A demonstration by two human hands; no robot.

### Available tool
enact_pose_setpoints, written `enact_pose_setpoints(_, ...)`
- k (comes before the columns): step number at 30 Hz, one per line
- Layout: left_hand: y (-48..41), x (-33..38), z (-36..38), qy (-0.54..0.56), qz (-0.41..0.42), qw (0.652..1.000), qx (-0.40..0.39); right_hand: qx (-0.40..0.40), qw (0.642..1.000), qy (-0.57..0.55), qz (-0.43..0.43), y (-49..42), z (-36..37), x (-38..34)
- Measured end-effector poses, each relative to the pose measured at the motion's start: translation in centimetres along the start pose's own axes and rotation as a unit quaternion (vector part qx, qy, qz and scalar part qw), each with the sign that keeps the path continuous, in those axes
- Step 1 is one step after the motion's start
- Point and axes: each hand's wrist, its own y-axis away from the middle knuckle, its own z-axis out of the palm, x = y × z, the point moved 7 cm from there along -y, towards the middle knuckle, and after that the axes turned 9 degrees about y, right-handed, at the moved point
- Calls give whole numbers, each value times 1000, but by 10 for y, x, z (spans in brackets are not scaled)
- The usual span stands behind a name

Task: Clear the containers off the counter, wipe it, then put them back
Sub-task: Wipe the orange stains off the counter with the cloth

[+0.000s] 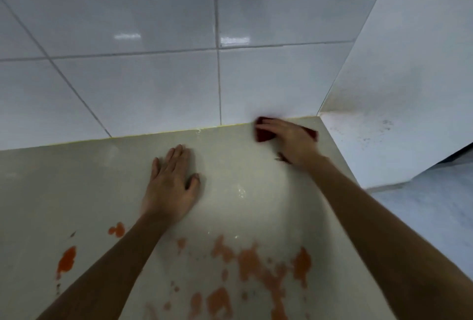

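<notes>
The pale grey counter (76, 179) fills the lower part of the head view, and no containers are in sight. My left hand (171, 186) rests flat on it near the middle, fingers straight. My right hand (289, 140) presses a dark red cloth (263, 135) onto the counter in the far right corner, against the wall. The cloth shows on both sides of that hand and is mostly covered by it. A wet sheen lies on the surface between the hands.
Orange blotches (250, 266) mark the near part of the counter, with one more (67, 261) at the left. White wall tiles (153, 84) rise behind. A white side panel (409, 89) with dark specks bounds the right; floor (435, 207) shows beyond it.
</notes>
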Motion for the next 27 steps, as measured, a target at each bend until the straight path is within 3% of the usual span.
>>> enact_pose_setpoints(4, -3, -1, 0, 4, -2, 1000, -2, 66, 979, -4, 194, 35, -32, 55)
enact_pose_setpoints(6, -3, 0, 1, 2, 1, 1000, -2, 81, 971, 26, 223, 28, -27, 34)
enact_pose_setpoints(13, 1, -1, -1, 33, 8, 999, -32, -33, 998, -8, -58, 19, 39, -123)
enact_pose_setpoints(16, 5, -20, -15, -4, -29, 999, -41, -85, 984, -36, -151, 73, 34, -119)
enact_pose_setpoints(19, 13, -56, -29, -59, -75, 994, -60, -113, 983, -40, -136, 99, 16, -68)
enact_pose_setpoints(22, 17, -70, -25, -69, -83, 991, -76, -45, 999, -19, -15, 60, 0, -32)
enact_pose_setpoints(24, 17, -69, -22, -79, -86, 991, -69, -8, 999, -4, 49, 27, 5, -46)
enact_pose_setpoints(27, 18, -66, -25, -80, -87, 992, -43, -33, 999, -15, -13, 10, 33, -108)
